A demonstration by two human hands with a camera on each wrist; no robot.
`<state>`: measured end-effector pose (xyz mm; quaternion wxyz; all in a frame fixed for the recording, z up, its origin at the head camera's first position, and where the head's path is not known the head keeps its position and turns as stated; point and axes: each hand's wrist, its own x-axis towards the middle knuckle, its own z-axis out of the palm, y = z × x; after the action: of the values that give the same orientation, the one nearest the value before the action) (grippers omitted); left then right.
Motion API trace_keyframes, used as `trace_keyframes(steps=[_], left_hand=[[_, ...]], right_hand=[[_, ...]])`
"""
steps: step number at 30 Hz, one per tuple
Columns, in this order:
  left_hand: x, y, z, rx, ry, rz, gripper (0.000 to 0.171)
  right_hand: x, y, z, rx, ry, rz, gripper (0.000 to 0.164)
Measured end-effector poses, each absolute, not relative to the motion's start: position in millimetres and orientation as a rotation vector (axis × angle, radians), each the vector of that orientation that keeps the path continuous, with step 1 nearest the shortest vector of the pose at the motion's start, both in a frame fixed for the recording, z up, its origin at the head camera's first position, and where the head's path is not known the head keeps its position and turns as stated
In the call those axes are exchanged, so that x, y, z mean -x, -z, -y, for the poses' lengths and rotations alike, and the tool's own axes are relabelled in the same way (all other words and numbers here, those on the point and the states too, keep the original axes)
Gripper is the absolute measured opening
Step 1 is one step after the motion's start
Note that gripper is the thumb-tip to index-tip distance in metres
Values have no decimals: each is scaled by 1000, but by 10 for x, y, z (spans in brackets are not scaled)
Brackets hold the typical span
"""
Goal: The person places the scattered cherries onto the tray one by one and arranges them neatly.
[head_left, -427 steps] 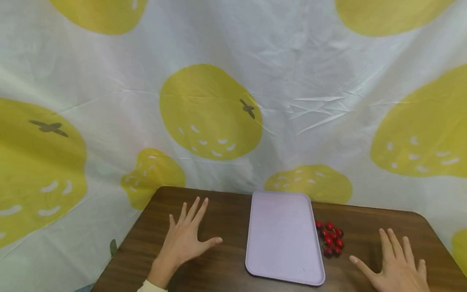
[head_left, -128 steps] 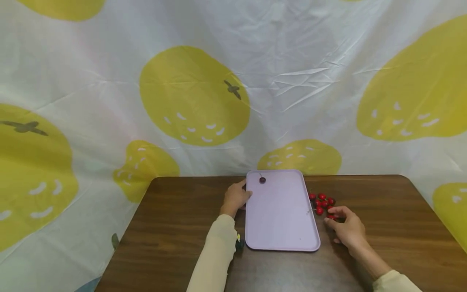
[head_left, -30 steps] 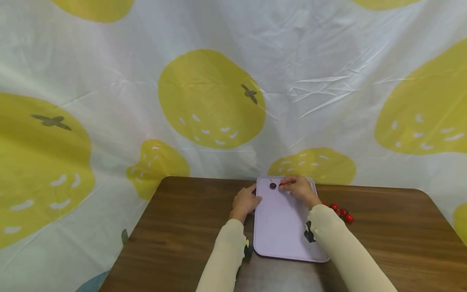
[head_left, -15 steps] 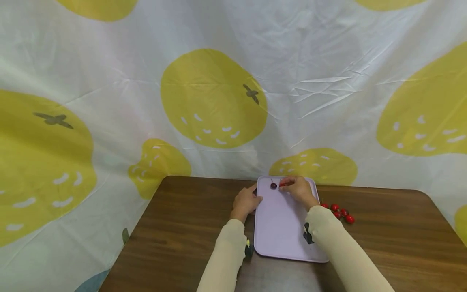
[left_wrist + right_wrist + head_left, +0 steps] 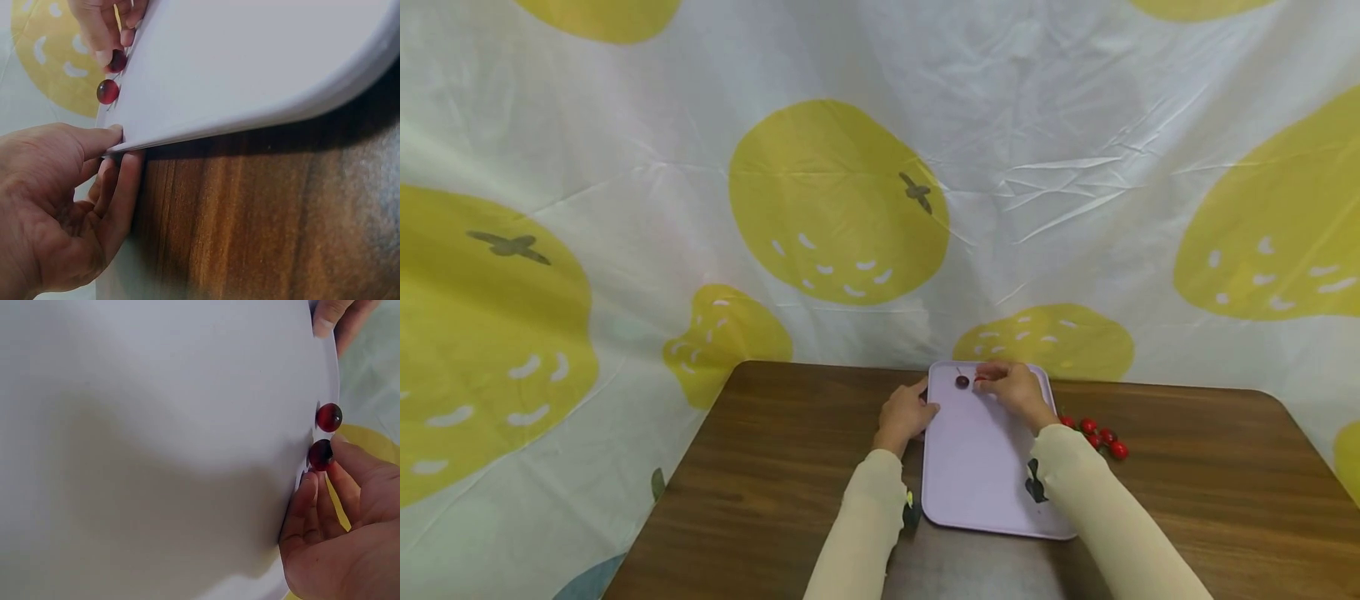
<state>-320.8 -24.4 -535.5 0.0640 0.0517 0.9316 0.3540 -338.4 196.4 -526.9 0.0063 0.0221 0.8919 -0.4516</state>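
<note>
A pale lilac tray lies on the brown wooden table. My left hand grips its left rim near the far end, thumb on top and fingers under the edge in the left wrist view. Over the tray's far end, my right hand pinches a red cherry low against the surface. Close beside that one rests a dark red cherry with its thin stem pointing to the far rim. In the head view the pinched cherry is mostly hidden by fingers.
Several red cherries lie bunched on the table right of the tray, partly hidden by the right sleeve. A white curtain printed with yellow fruit hangs directly behind the table's far edge.
Since the earlier frames, my right hand has carried a cherry from the bunch to the tray's far end, beside the dark one. Over the last half second both hands have barely moved.
</note>
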Motion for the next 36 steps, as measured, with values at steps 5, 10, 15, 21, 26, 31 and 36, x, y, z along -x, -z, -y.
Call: trace_keyframes(steps=[5, 10, 15, 21, 26, 31, 36], left_hand=[[3158, 5384, 263, -124, -1089, -2785, 62], [3121, 5384, 275, -91, -1111, -2759, 63], [3144, 5376, 268, -98, -1091, -2773, 63], [3150, 5348, 275, -115, -1062, -2788, 62], [3143, 5359, 270, -129, -1062, -2793, 63], [3163, 5360, 245, -127, -1064, -2773, 64], [3198, 5317, 241, -138, -1057, -2801, 63]], right_hand=[[3325, 5318, -1972, -104, 1497, -2731, 37], [3211, 5268, -1982, -185, 1613, -2649, 48], [3050, 5119, -2107, -156, 1680, -2610, 54], [2794, 5043, -2345, -115, 1720, -2593, 63], [2525, 5101, -2547, -103, 1769, -2626, 61], [2268, 5145, -2758, -78, 1795, -2714, 47], [2109, 5135, -2891, -64, 1692, -2889, 36]])
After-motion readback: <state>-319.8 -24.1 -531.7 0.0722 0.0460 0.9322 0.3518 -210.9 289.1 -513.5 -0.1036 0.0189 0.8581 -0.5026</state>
